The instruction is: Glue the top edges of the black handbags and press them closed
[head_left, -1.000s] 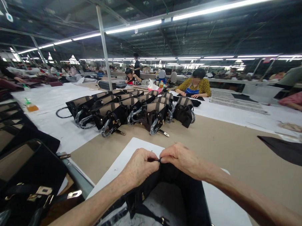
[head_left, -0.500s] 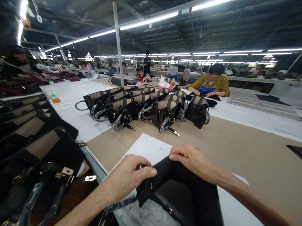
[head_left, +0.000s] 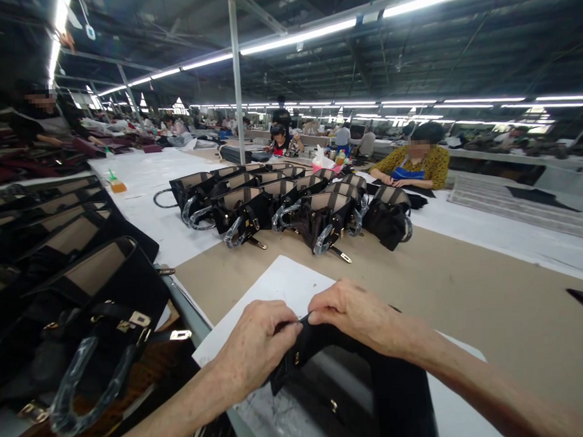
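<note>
A black handbag (head_left: 361,389) stands open in front of me on a white sheet (head_left: 279,286) over the brown table. My left hand (head_left: 258,345) grips the bag's near top edge with its fingers closed. My right hand (head_left: 356,312) pinches the same edge just to the right, fingertips almost touching those of the left hand. A small gold fitting shows on the bag's side below my hands.
A row of black-and-tan handbags (head_left: 281,206) with wrapped handles sits further up the table. More handbags (head_left: 77,299) are stacked at my left. A person in a yellow top (head_left: 415,165) works across the table, others sit further off. A post (head_left: 238,85) rises behind the bags.
My hands parted along the bag's edge, then came back together into a pinch at its top. The view has swung left, showing more of the stacked bags.
</note>
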Demonstrator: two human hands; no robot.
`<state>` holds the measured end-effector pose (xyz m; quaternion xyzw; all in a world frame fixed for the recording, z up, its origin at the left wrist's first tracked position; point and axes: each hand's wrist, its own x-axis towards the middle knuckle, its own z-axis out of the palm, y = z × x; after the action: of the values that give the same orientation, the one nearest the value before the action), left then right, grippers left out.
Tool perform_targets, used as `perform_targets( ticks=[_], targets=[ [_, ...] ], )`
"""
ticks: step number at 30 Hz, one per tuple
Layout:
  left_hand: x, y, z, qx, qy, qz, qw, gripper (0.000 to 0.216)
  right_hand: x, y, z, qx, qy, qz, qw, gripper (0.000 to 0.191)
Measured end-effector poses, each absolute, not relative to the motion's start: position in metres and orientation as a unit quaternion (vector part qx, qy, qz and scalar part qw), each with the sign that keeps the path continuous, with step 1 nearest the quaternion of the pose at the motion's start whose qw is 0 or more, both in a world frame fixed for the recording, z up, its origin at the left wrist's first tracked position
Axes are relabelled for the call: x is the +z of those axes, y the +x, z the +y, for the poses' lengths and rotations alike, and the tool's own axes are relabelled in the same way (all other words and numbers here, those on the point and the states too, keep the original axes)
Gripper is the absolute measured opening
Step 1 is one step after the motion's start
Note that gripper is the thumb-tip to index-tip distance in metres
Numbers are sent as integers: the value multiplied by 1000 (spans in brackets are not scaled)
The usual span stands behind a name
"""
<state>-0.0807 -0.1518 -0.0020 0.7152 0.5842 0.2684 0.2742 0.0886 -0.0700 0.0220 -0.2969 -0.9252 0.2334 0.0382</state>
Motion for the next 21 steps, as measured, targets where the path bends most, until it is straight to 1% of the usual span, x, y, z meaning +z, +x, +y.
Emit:
perform_targets(
  ticks=[4, 8, 10, 14, 17, 21],
  targets=[
    [-4, -85, -153, 290, 715, 563, 297, 25, 20, 80, -76, 224, -270, -935, 47, 21],
    [1, -97, -161, 301, 674, 562, 374, 33, 20, 81, -81, 200, -294, -934, 43, 27],
    [2, -102, -167, 307, 651, 572, 393, 33, 19, 81, -83, 186, -307, -933, 40, 29],
    [-2, -103, -175, 312, 637, 605, 363, 22, 15, 78, -84, 158, -315, -935, 37, 28],
    [-8, -99, -175, 330, 625, 616, 349, 25, 14, 79, -84, 140, -319, -937, 31, 29],
    [-12, -97, -176, 339, 644, 589, 351, 24, 18, 85, -84, 159, -288, -944, 17, 31]
  ],
)
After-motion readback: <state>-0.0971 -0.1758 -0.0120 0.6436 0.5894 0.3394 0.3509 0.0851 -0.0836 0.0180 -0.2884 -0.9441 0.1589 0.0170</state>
